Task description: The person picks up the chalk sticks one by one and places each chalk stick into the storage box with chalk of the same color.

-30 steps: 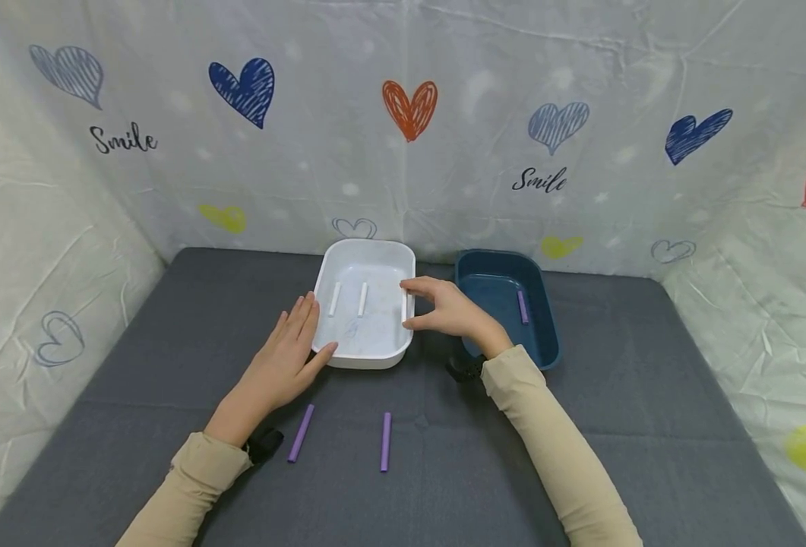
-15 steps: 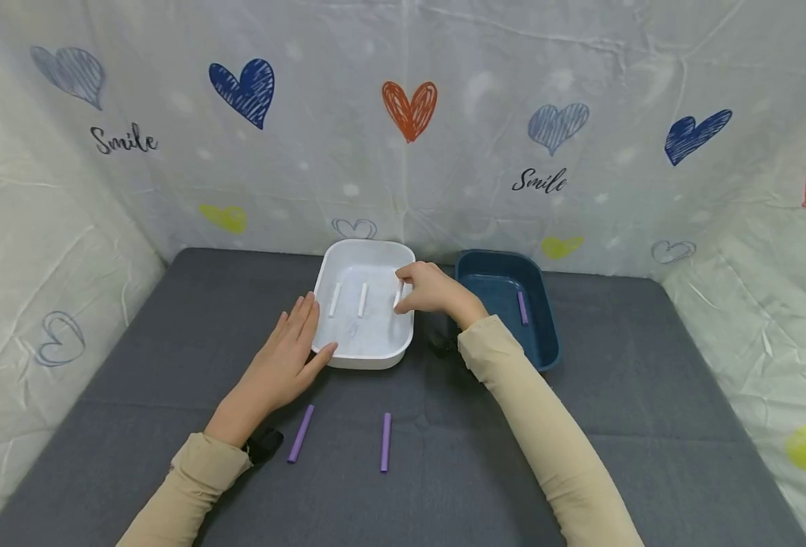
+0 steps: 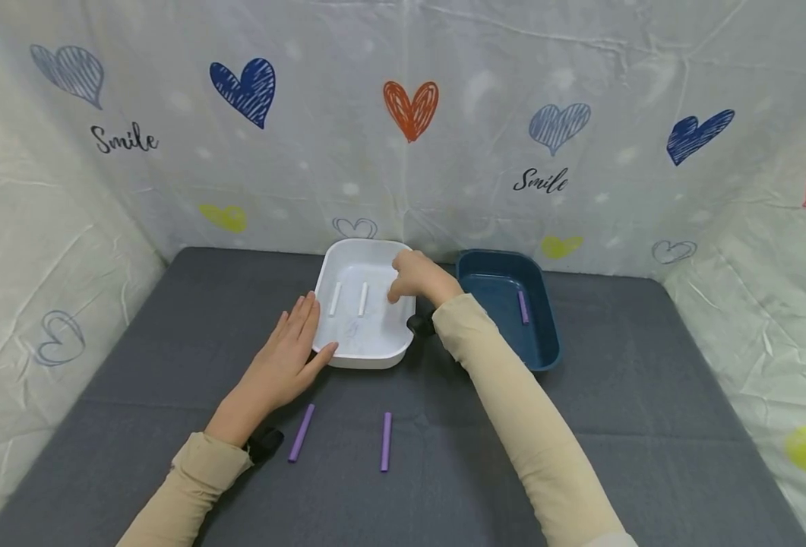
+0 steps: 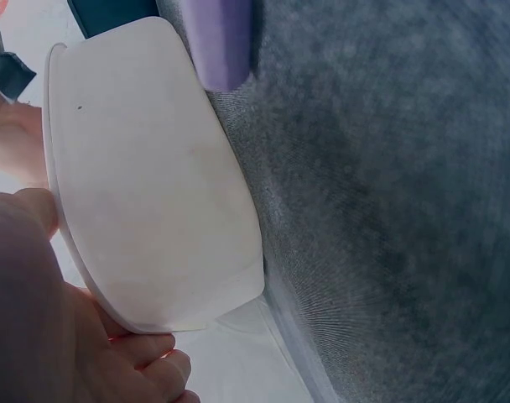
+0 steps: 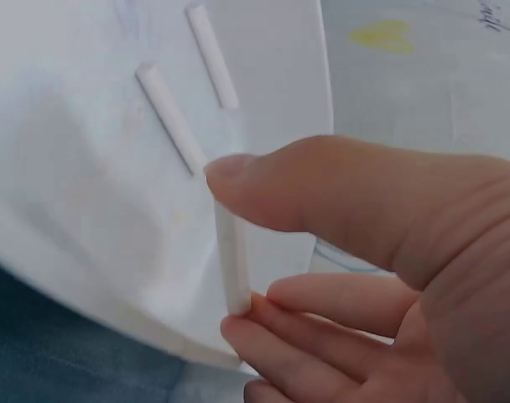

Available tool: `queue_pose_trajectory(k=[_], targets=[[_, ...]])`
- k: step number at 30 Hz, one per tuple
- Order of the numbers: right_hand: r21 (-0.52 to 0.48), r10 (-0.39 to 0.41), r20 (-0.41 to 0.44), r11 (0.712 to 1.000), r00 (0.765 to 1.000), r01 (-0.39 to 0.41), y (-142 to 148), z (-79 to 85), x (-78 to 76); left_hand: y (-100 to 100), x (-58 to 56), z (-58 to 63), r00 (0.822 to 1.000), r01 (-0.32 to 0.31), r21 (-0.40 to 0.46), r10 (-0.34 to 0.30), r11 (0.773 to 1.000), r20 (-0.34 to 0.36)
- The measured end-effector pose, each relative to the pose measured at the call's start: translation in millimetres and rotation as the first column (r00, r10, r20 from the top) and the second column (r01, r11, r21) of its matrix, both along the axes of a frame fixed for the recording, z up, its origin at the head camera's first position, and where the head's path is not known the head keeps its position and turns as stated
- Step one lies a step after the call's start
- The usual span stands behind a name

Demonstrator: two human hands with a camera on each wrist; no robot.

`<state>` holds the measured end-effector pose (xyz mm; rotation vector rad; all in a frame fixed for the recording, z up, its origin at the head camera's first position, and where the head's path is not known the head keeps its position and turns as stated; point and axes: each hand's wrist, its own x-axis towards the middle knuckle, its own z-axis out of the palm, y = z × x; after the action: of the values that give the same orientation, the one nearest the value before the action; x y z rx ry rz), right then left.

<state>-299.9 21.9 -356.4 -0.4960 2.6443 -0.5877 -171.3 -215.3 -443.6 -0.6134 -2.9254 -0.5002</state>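
My right hand (image 3: 419, 273) pinches a white chalk stick (image 5: 232, 269) lengthwise between thumb and fingers, over the right part of a white plastic basin (image 3: 361, 362). In the head view the hand hides this stick. Farther left inside the basin lie two more white sticks, one left (image 3: 335, 298) and one nearer the middle (image 3: 363, 299). My left hand (image 3: 282, 357) rests at the basin's front left corner, its fingers straight along the left side and the thumb at the front rim.
A dark blue basin (image 3: 553, 323) stands to the right, with one purple chalk stick (image 3: 523, 307) inside. On the grey cloth (image 3: 649, 395) in front lie two purple sticks, one left (image 3: 301, 433) and one right (image 3: 385, 442). A heart-printed curtain (image 3: 471, 197) rises behind.
My right hand has moved left and away from me, from the white basin's right edge to over its inside, carrying the white chalk stick. The left hand keeps its place.
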Motion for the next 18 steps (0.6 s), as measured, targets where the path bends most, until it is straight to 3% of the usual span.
queue_pose_trajectory(k=[9,18], targets=[[-0.033,-0.135,-0.003,0.990,0.991,0.135,-18.6,-8.5,2.7,-1.8,1.5,-0.8,1.000,-0.006,-0.005,0.006,1.000,0.004],[-0.008,-0.163,-0.052,0.987,0.985,0.163,-24.1,-21.7,3.2,-2.5,2.1,0.1,1.000,-0.002,0.002,0.002,1.000,0.008]])
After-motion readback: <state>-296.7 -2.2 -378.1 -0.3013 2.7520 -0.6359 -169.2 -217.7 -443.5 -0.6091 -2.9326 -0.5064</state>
